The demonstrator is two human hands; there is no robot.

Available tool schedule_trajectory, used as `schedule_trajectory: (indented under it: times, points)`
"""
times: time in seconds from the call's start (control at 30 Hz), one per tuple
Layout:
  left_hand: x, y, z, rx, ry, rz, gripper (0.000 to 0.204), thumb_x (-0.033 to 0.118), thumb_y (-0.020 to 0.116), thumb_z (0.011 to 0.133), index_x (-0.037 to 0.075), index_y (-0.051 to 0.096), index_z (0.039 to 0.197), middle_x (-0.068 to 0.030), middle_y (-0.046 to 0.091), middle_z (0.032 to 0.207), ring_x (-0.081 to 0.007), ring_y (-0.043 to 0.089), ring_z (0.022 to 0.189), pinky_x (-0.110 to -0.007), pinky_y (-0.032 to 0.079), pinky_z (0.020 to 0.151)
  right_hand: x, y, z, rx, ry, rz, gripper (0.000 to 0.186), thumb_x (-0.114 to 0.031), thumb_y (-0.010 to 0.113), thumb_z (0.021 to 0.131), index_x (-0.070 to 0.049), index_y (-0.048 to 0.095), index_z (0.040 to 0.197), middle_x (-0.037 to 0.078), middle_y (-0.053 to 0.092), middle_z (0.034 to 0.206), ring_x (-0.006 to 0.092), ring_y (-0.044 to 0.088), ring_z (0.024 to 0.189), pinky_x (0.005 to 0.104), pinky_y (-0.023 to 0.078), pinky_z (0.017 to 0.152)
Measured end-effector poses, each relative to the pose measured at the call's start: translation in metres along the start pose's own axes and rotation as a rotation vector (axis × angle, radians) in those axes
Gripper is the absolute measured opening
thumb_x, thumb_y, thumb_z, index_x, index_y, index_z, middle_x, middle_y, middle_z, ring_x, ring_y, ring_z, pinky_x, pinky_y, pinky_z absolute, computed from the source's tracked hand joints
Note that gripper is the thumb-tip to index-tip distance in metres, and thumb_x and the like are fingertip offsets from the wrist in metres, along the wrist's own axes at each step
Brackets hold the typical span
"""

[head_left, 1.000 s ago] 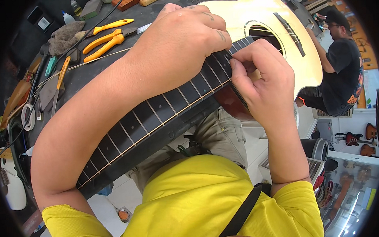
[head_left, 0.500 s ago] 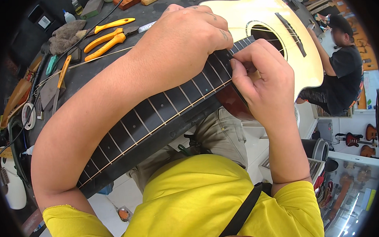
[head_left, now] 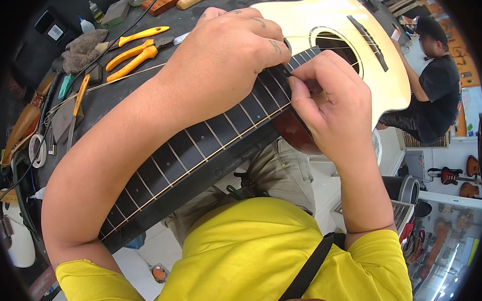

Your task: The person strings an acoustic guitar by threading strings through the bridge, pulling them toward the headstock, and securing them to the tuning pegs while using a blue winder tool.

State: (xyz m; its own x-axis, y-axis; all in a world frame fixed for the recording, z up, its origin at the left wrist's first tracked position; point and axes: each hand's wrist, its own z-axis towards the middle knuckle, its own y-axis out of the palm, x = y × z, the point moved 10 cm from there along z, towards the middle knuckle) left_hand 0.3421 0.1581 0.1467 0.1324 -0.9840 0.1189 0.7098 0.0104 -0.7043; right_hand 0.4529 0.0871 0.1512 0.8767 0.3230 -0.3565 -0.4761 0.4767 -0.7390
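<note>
An acoustic guitar with a pale top [head_left: 294,13] lies at the upper right, its dark fretboard [head_left: 206,138] slanting down to the lower left. My left hand [head_left: 235,47] bends over the fretboard from the far side, back of the hand up. Its fingers curl inward and their tips are hidden. On the near side, close to where the neck meets the body, my right hand [head_left: 334,91] pinches thumb and forefinger at the fretboard. Whatever lies in that pinch is too small to make out. Thin strings [head_left: 354,39] run over the sound hole to the dark bridge [head_left: 368,44].
Yellow-handled pliers [head_left: 134,58], a yellow cutter knife [head_left: 80,98], a grey cloth [head_left: 86,50] and a tape roll [head_left: 36,149] lie on the dark workbench [head_left: 117,91]. A person in black [head_left: 435,85] sits at the right. Guitars [head_left: 449,177] hang beyond.
The guitar body and both hands appear slightly farther left, with the whole view shifting a little. Both hands keep nearly the same pose on the fretboard.
</note>
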Motion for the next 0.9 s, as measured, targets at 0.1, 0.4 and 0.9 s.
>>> schedule_trajectory:
  times: [0.1, 0.4, 0.9]
  points:
    - [0.000, 0.001, 0.001, -0.002, -0.002, -0.003, 0.027, -0.007, 0.074, 0.084, 0.007, 0.083, 0.105, -0.0059, 0.080, 0.108, -0.0274, 0.073, 0.111, -0.043, 0.053, 0.098, 0.000, 0.001, 0.000, -0.002, -0.002, -0.012, 0.015, 0.001, 0.079, 0.086, -0.003, 0.067, 0.094, 0.011, 0.066, 0.090, 0.0320, 0.066, 0.077, 0.0414, 0.054, 0.068]
    - [0.000, -0.005, 0.002, 0.018, 0.027, -0.040, 0.024, -0.006, 0.075, 0.083, 0.005, 0.082, 0.104, -0.0076, 0.079, 0.105, -0.0292, 0.074, 0.111, -0.043, 0.054, 0.097, -0.008, 0.000, 0.002, -0.058, -0.060, 0.020, 0.013, 0.000, 0.079, 0.088, -0.003, 0.068, 0.094, 0.011, 0.065, 0.088, 0.0310, 0.066, 0.076, 0.0392, 0.053, 0.068]
    - [-0.041, -0.154, -0.008, -0.228, -0.263, 0.282, 0.016, -0.010, 0.069, 0.091, -0.005, 0.073, 0.106, -0.0181, 0.073, 0.102, -0.0357, 0.073, 0.101, -0.044, 0.056, 0.090, -0.007, -0.004, 0.001, -0.025, -0.034, 0.018, 0.014, -0.008, 0.079, 0.088, -0.003, 0.075, 0.101, 0.011, 0.070, 0.096, 0.0338, 0.067, 0.095, 0.0470, 0.053, 0.086]
